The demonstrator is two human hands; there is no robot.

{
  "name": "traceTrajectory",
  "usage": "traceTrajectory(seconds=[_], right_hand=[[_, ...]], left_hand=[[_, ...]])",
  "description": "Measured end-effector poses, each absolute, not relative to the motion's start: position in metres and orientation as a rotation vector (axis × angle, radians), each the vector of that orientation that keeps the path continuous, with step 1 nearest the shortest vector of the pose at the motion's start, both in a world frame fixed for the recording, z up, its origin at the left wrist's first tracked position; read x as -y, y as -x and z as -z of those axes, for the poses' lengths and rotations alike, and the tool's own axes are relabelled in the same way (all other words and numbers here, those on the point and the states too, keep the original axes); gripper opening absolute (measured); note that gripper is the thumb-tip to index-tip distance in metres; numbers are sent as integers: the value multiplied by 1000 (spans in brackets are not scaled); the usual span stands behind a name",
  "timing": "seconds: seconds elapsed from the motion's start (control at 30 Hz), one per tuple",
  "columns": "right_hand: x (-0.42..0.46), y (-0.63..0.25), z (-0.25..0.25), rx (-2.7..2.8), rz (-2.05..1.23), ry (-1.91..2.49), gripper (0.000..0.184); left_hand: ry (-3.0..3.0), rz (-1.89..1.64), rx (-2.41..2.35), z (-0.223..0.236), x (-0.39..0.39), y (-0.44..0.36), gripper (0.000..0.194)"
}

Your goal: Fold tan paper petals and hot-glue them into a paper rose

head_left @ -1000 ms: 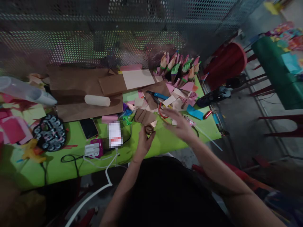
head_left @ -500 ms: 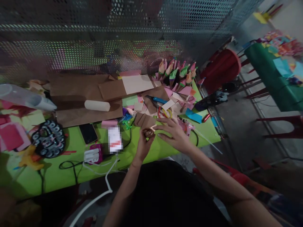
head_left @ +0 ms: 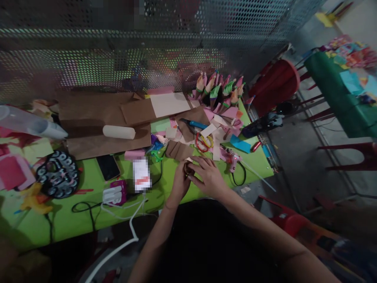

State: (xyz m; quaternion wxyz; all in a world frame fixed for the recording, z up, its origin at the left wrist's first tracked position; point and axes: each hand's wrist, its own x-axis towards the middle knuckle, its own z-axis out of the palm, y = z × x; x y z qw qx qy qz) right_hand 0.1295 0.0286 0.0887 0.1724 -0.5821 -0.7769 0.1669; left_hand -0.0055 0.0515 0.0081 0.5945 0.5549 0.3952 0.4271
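In my left hand (head_left: 179, 181) is a small brown paper roll (head_left: 187, 168), held upright with its coiled open end facing me. My right hand (head_left: 209, 176) reaches over from the other side, its fingers closed against the roll's rim, and hides part of it. Just beyond the hands lie overlapping brown paper pieces (head_left: 178, 150). Red and yellow scissor-like loops (head_left: 203, 142) rest among paper scraps behind the right hand. To its right is a pink glue gun (head_left: 234, 159) with a black cord.
Finished-looking paper cones (head_left: 216, 92) stand at the back. A blue cutter (head_left: 196, 124), brown paper sheets (head_left: 88, 145), a white cylinder (head_left: 119, 132) and a phone (head_left: 108, 167) lie on the green table (head_left: 165, 192). Cables run along its front edge. A red bin (head_left: 278, 86) stands right.
My right hand has moved left and its spread fingers have closed onto the paper roll. The roll has tilted slightly in my left hand, and the glue gun is now uncovered.
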Motion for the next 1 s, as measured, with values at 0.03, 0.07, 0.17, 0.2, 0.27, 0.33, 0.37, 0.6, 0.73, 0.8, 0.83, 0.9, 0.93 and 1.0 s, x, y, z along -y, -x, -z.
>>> traceTrajectory(seconds=[0.03, 0.07, 0.17, 0.2, 0.27, 0.33, 0.37, 0.6, 0.73, 0.8, 0.83, 0.9, 0.93, 1.0], right_hand=[[-30, -130, -88, 2207, -495, 1642, 30], [-32, -133, -88, 2205, -522, 1620, 31], [-44, -147, -99, 2135, -591, 1526, 34], [-49, -154, -106, 2087, -590, 1505, 35], [-56, -165, -121, 1971, -523, 1537, 35], [-58, -170, -132, 1926, -479, 1556, 35], [-57, -170, -135, 1947, -498, 1549, 35], [-35, -147, -107, 2144, -594, 1554, 37], [-28, -140, -99, 2199, -511, 1567, 32], [-25, -136, -98, 2223, -467, 1591, 31], [-24, -134, -97, 2232, -453, 1603, 31], [-21, -131, -97, 2240, -455, 1610, 31], [-20, -131, -96, 2236, -480, 1594, 31], [-22, -136, -94, 2170, -558, 1537, 31]], left_hand=[[-1261, -991, -906, -8, -52, 5, 37], [-1226, -987, -904, -7, -52, 4, 37], [-1142, -977, -969, -8, -57, 2, 32], [-1131, -981, -1002, -9, -59, 1, 29], [-1130, -1003, -1056, -13, -61, 1, 25], [-1140, -1013, -1075, -18, -61, 1, 23], [-1145, -1006, -1069, -21, -61, 1, 23], [-1164, -961, -982, -28, -56, 2, 32], [-1249, -1010, -978, -28, -54, 4, 26], [-1272, -1027, -976, -26, -51, 3, 26], [-1277, -1030, -983, -26, -49, 3, 25], [-1263, -1026, -1003, -24, -45, 2, 25], [-1241, -1018, -1012, -23, -43, 2, 25], [-1173, -1004, -1032, -20, -40, 4, 28]])
